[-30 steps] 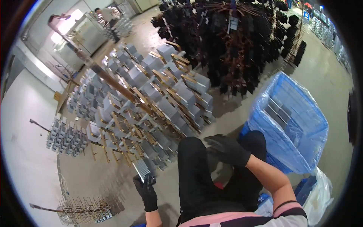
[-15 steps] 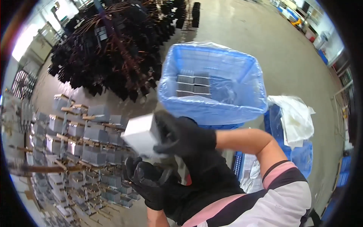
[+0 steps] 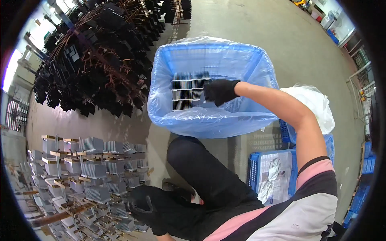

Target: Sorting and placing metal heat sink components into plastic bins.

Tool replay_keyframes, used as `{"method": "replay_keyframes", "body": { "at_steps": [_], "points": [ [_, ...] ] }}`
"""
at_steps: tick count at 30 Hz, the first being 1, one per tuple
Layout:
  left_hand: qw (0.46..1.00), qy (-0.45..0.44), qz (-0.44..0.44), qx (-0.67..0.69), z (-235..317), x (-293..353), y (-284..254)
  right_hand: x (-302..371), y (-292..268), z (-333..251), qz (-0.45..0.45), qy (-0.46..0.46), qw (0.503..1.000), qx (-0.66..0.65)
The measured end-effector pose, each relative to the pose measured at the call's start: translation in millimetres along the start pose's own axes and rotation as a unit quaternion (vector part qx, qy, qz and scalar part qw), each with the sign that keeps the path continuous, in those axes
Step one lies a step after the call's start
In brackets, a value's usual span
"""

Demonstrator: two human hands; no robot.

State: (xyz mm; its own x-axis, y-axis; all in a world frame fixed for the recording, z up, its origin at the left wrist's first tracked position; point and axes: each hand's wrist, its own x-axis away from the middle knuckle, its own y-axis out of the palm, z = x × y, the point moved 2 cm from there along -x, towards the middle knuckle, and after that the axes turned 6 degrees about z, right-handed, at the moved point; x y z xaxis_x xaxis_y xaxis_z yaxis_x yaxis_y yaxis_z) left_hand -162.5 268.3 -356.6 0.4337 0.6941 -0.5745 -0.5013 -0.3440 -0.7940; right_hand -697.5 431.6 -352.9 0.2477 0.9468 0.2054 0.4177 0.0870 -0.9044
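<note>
My right hand (image 3: 220,91), in a black glove, reaches into a blue crate lined with clear plastic (image 3: 213,125). Its fingers close on a grey finned heat sink (image 3: 208,93), mostly covered by the glove, beside other heat sinks (image 3: 182,94) set in two columns with fins up. Down at the lower left, my left hand (image 3: 144,209), also black-gloved, is by my dark-trousered knee and holds nothing I can see. Its fingers look apart, though black on black makes them hard to make out.
Racks of grey heat sinks (image 3: 94,168) on hooks stand at the left. Black parts hang in a dense cluster (image 3: 100,52) at the upper left. Right of my legs are a blue basket with gloves on it (image 3: 275,172) and a white plastic sheet (image 3: 311,104).
My right hand has carried the heat sink from in front of me forward into the crate. My left hand has dropped lower, toward my knee. The view has shifted.
</note>
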Motion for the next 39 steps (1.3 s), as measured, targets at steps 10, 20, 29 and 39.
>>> {"method": "replay_keyframes", "body": {
  "at_steps": [10, 20, 29, 39],
  "points": [
    [0.995, -0.012, -0.047, -0.091, -11.2, 8.9, 18.2, -48.6, 91.3, 10.4, 0.079, -0.027, 0.99, 0.11],
    [0.997, 0.012, -0.017, -0.078, 5.1, 9.3, 15.5, -49.7, 96.8, 7.3, 0.125, -0.064, 0.978, 0.157],
    [0.956, -0.235, 0.054, 0.165, -44.3, 39.8, -40.7, -55.3, -4.9, -22.2, 0.2, -0.055, 0.978, 0.033],
    [0.724, -0.58, 0.23, 0.294, -153.3, 148.4, -88.2, -9.8, -8.1, -316.6, 0.212, -0.288, 0.921, -0.155]
  ]
}}
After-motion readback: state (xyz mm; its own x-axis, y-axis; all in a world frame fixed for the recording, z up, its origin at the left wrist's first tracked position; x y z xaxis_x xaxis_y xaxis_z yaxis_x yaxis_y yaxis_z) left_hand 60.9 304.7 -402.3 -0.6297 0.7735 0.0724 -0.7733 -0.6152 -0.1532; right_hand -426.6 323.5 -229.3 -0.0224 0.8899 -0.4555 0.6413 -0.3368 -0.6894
